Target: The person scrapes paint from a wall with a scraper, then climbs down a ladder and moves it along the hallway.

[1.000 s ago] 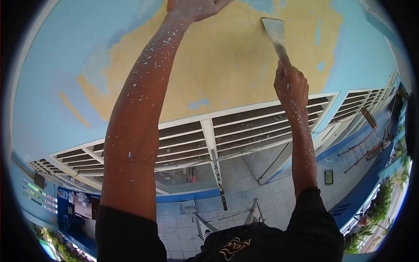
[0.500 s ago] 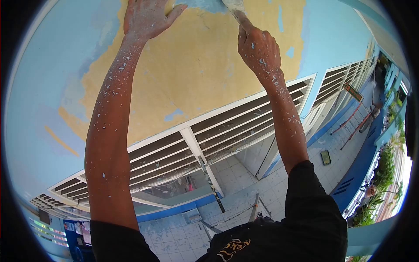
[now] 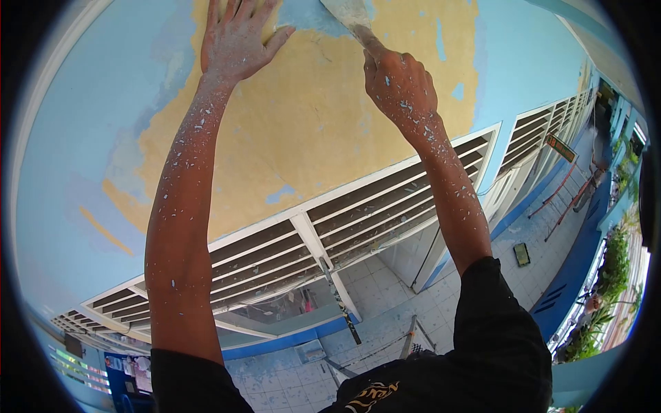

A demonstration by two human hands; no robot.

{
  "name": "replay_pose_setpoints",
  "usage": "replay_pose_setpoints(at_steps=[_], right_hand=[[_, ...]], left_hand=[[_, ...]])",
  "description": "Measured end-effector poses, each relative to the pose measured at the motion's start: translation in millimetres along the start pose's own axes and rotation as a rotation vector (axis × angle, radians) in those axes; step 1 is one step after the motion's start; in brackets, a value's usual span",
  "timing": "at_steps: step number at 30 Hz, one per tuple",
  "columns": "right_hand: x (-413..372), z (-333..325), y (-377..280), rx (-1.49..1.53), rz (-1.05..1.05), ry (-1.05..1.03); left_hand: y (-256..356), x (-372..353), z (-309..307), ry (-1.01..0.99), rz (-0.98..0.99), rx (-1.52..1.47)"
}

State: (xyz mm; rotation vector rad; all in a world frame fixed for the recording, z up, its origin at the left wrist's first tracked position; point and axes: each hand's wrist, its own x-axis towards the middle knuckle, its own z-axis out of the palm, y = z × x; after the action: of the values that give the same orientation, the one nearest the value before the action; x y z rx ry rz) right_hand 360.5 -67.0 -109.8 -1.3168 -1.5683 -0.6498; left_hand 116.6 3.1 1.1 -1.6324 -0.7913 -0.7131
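My right hand is closed around the handle of a putty knife, its broad blade against the wall at the top of the view. Under the blade lies a patch of blue paint, bordered by bare yellowish wall. To the left, my left hand rests flat on the wall with its thumb spread; the fingertips run up to the top edge. Paint flakes and dust cover both hands and forearms.
Below the wall patch runs a white louvred window frame, with a paint-spattered stick hanging near it. Far below are a tiled floor, part of a metal ladder, a tray and a red ladder with a person beside it.
My right hand and the putty knife have shifted a little left and down in view. The whole scene sits slightly lower, and more of my left hand's fingers show.
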Motion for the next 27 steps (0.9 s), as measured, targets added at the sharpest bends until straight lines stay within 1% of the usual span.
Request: replay_pose_setpoints(at_steps=[2, 3, 6, 9, 11, 14, 15, 18, 21, 22, 23, 26, 27], right_hand=[[-45, 3, 9, -0.015, 0.072, -0.090], [-55, 4, 11, -0.026, 0.101, -0.133], [-55, 14, 15, -0.027, 0.122, -0.081], [-3, 3, 10, -0.034, 0.091, 0.000], [2, 4, 12, -0.014, 0.074, 0.052], [-39, 4, 21, -0.060, 0.110, -0.086], [-53, 3, 22, -0.035, 0.106, -0.095], [-45, 1, 27, -0.065, 0.096, -0.114], [19, -7, 13, -0.091, -0.011, 0.026], [30, -9, 10, -0.096, -0.046, 0.074], [32, -10, 10, -0.087, -0.046, 0.066], [21, -9, 6, -0.064, -0.029, 0.019], [4, -7, 4, -0.064, -0.019, -0.017]], left_hand=[[-1, 0, 1, 0.004, 0.008, -0.002], [-2, 0, 3, 0.016, 0.008, 0.006], [-1, -1, 6, 0.022, 0.012, 0.021], [0, 0, 5, 0.016, 0.010, 0.023], [-2, -1, 7, 0.036, 0.022, 0.035], [-1, -1, 5, 0.010, 0.012, 0.011], [-2, -1, 5, 0.010, 0.010, 0.013], [1, 0, 6, 0.011, 0.013, 0.025], [3, 0, 3, 0.010, 0.018, 0.037], [4, 0, 2, 0.005, 0.019, 0.035], [2, 1, 2, 0.002, 0.018, 0.036], [-8, 0, 30, 0.209, 0.067, -0.069], [-8, -1, 30, 0.215, 0.064, -0.059]])
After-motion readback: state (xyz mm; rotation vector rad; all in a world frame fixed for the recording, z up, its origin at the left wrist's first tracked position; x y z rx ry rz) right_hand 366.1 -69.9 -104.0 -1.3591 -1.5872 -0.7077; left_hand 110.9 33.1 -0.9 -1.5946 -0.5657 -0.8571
